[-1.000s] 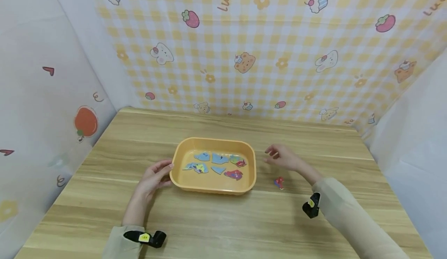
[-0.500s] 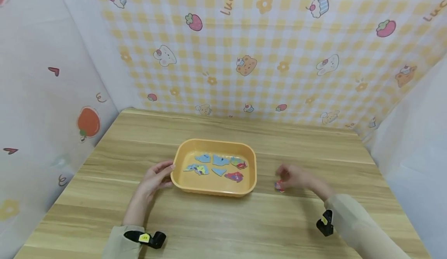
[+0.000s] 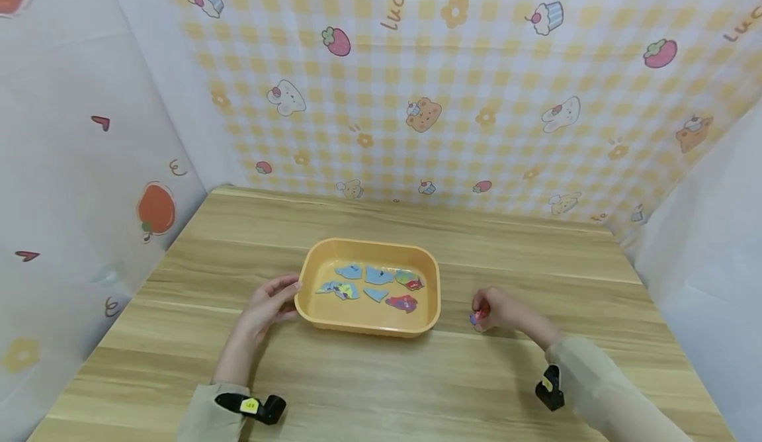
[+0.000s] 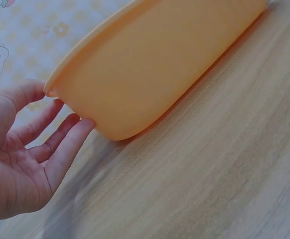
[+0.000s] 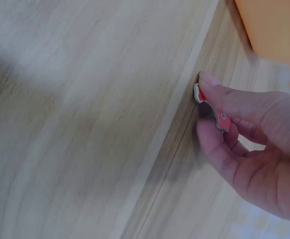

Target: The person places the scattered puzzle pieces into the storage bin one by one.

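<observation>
In the head view, an orange-yellow plastic tray [image 3: 369,323] lies on the wooden table with several flat, irregular puzzle pieces inside, among them a blue one [image 3: 379,274] and a red-purple one [image 3: 402,304]. My left hand [image 3: 266,309] holds the tray's left end; the left wrist view has its fingertips against the rim and outer wall. To the right of the tray, my right hand [image 3: 499,311] pinches a small red and blue puzzle piece [image 3: 475,317] between thumb and fingers. Close over the tabletop, that piece's red face [image 5: 223,122] shows in the right wrist view, partly covered by the thumb.
Behind the wooden table [image 3: 381,389] hangs a yellow-and-white checked cloth [image 3: 381,98] with cartoon prints. Pale cloth walls [image 3: 77,164] stand at both sides. Each sleeve carries a black camera mount, like the left one [image 3: 253,407].
My right hand has come down towards the loose red and blue piece and now pinches it. The left hand stays at the tray. The head view has tilted slightly.
</observation>
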`<state>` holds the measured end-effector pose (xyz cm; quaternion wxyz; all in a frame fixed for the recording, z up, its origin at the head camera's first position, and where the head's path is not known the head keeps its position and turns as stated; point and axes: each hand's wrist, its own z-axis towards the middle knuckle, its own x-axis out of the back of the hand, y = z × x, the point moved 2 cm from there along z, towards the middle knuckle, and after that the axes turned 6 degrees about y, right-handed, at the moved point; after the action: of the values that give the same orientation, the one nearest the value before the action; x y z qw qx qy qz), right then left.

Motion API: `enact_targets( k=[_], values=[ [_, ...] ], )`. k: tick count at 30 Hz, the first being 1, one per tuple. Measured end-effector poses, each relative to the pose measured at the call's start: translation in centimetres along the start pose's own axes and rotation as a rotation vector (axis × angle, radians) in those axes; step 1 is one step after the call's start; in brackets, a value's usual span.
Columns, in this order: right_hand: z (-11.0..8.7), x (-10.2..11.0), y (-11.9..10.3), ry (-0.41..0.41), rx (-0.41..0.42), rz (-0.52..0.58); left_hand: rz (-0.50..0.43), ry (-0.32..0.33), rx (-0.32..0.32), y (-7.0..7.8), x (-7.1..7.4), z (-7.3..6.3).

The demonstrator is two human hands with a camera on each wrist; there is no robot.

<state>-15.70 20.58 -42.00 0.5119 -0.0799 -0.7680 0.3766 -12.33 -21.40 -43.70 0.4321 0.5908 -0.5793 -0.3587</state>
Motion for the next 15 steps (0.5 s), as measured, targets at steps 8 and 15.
enact_targets(
  k=[8,15],
  values=[
    [0.0,0.2,-0.3,-0.049,-0.096,0.063,-0.009,0.004,0.006,0.0,-0.2,0.1],
    [0.3,1.0,-1.1,-0.075,-0.086,0.099,0.003,0.005,0.006,-0.1,0.0,0.2]
  ],
)
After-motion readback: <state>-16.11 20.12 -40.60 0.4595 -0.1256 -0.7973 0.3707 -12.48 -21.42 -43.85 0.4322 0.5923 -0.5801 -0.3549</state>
